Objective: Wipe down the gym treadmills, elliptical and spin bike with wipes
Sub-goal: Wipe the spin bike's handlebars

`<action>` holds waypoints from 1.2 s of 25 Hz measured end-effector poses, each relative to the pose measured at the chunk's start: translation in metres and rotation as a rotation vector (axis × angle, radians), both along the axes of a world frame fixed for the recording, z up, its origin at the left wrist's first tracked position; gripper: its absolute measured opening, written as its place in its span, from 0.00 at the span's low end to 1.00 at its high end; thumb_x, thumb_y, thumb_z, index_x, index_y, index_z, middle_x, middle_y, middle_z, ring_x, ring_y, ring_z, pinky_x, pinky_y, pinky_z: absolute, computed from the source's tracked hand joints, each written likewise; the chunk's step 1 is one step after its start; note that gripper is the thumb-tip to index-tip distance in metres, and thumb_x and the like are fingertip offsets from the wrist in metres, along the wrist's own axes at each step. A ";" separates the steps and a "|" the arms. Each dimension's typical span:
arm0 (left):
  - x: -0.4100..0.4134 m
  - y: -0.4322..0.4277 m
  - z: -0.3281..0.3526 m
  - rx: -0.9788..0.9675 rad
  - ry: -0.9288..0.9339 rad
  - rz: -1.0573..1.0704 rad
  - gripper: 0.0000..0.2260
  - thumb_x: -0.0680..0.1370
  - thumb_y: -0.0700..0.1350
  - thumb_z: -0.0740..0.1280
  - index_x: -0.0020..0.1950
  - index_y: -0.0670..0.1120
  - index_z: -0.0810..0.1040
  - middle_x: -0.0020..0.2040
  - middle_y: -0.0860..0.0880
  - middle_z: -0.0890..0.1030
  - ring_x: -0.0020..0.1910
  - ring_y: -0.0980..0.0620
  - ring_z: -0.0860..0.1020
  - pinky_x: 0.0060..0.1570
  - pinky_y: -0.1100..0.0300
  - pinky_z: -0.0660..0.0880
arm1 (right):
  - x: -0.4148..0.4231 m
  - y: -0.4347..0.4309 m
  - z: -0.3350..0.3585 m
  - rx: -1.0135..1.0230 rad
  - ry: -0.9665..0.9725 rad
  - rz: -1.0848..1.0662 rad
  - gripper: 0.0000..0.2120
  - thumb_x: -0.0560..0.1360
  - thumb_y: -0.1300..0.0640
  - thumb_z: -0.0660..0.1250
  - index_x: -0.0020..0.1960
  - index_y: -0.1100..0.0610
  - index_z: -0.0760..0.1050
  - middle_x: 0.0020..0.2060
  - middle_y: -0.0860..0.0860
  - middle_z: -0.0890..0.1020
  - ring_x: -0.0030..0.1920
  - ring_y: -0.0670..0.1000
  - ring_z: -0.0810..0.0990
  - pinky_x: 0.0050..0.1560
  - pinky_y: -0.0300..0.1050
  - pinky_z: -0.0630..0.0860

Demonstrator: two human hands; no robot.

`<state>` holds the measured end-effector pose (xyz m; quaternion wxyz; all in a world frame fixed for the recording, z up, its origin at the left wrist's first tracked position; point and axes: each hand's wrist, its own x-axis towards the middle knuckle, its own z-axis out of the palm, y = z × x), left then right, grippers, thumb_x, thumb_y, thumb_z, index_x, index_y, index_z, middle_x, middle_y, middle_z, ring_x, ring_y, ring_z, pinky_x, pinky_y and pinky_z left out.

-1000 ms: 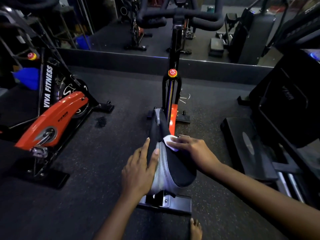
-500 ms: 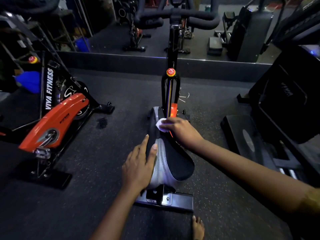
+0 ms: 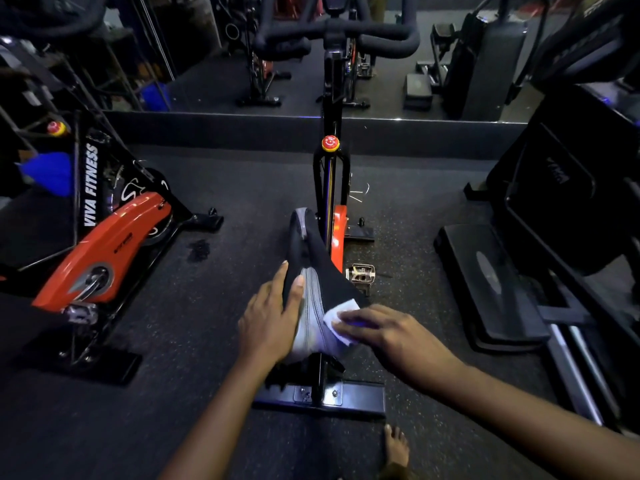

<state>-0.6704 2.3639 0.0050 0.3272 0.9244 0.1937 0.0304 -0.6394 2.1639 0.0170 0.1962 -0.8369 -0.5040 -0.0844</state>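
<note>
Over the spin bike [image 3: 329, 188], head view, looking down on saddle [image 3: 318, 271] from behind.

Step in hand: wiping saddle top. White wipe [image 3: 337, 318] on rear right of saddle, pinned flat under right hand [image 3: 388, 334], fingers laid near-straight on top, pressing, not curled round it. Left hand [image 3: 270, 323] flat on left flank of saddle, fingers straight, bracing, gripping nothing. Saddle nose toward frame post and red knob [image 3: 330, 143]; handlebars [image 3: 346, 32] beyond, at top of frame. Pedal [image 3: 362, 273] just right of saddle, lower down. Bare foot [image 3: 396, 448] on floor near rear stabiliser [image 3: 322, 398].

Progress, as a guess: partway through this bike. Cannot tell whether handlebars or frame are done.

Next move, probably: sweep wipe forward to nose, then down the flanks. Needs steady downward pressure so wipe doesn't bunch or slide off curved edge, plus left-hand brace against saddle swivel. Then reach up for handlebars and knob.

Second spin bike [image 3: 104, 237] at left, dark machine [image 3: 485, 282] with foot platform at right, possibly the elliptical; no telling if wiped.
</note>
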 end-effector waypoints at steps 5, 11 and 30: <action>-0.001 0.001 0.000 -0.026 -0.002 0.023 0.31 0.74 0.66 0.42 0.76 0.60 0.56 0.74 0.52 0.66 0.71 0.48 0.65 0.66 0.51 0.63 | 0.036 0.037 0.013 0.034 0.145 0.022 0.12 0.73 0.59 0.65 0.54 0.59 0.82 0.52 0.56 0.82 0.51 0.54 0.82 0.53 0.37 0.71; 0.001 0.000 0.001 -0.007 -0.005 0.024 0.24 0.80 0.60 0.47 0.76 0.59 0.57 0.74 0.52 0.65 0.72 0.47 0.64 0.66 0.51 0.61 | 0.033 0.012 -0.008 0.019 0.066 0.253 0.14 0.75 0.64 0.61 0.59 0.59 0.79 0.56 0.55 0.80 0.53 0.54 0.79 0.55 0.41 0.71; 0.019 -0.047 0.001 0.457 0.112 0.050 0.40 0.69 0.72 0.27 0.77 0.59 0.47 0.79 0.52 0.45 0.78 0.52 0.47 0.74 0.54 0.46 | 0.150 0.094 -0.052 0.745 0.687 -0.242 0.17 0.72 0.69 0.60 0.58 0.61 0.79 0.52 0.53 0.82 0.53 0.46 0.79 0.54 0.24 0.67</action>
